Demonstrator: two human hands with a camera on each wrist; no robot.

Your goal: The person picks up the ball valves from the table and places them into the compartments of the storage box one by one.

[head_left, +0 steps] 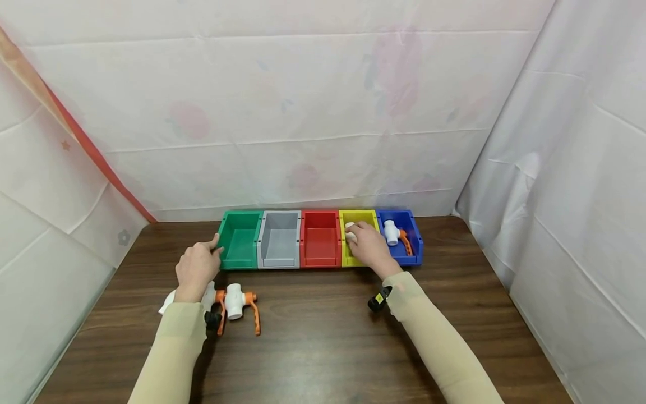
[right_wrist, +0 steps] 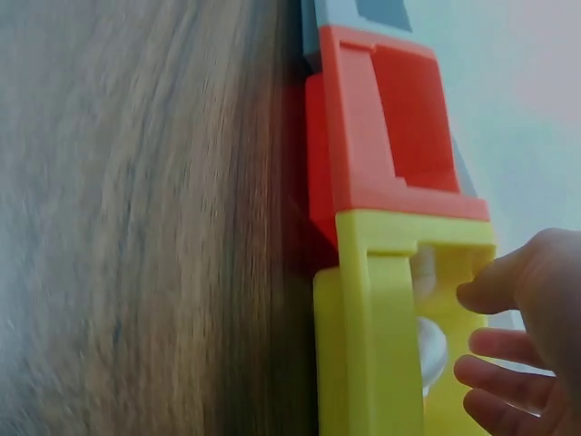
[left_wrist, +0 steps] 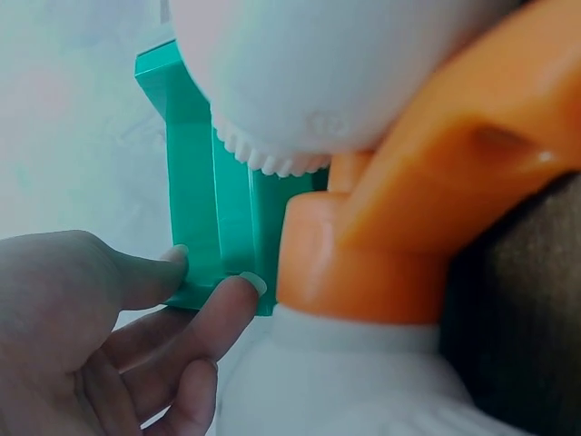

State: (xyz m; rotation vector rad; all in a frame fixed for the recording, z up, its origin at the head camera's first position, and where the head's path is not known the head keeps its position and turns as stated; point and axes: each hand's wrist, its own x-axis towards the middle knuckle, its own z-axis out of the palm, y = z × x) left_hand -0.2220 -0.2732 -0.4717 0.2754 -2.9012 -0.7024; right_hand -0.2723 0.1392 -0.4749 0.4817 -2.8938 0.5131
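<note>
My left hand is at the left side of the green bin, its thumb and a finger pinching the bin's near wall edge in the left wrist view. Close below that hand lie white ball valves with orange handles, one valve in plain sight and others partly behind the wrist. Over the yellow bin is my right hand. A white valve part lies inside that bin; the right fingers are spread beside it, apart from it. The rest of this piece is hidden.
A grey bin and a red bin stand between the green and yellow ones. The blue bin at the right end holds a white valve with an orange handle. White cloth hangs behind the wooden table.
</note>
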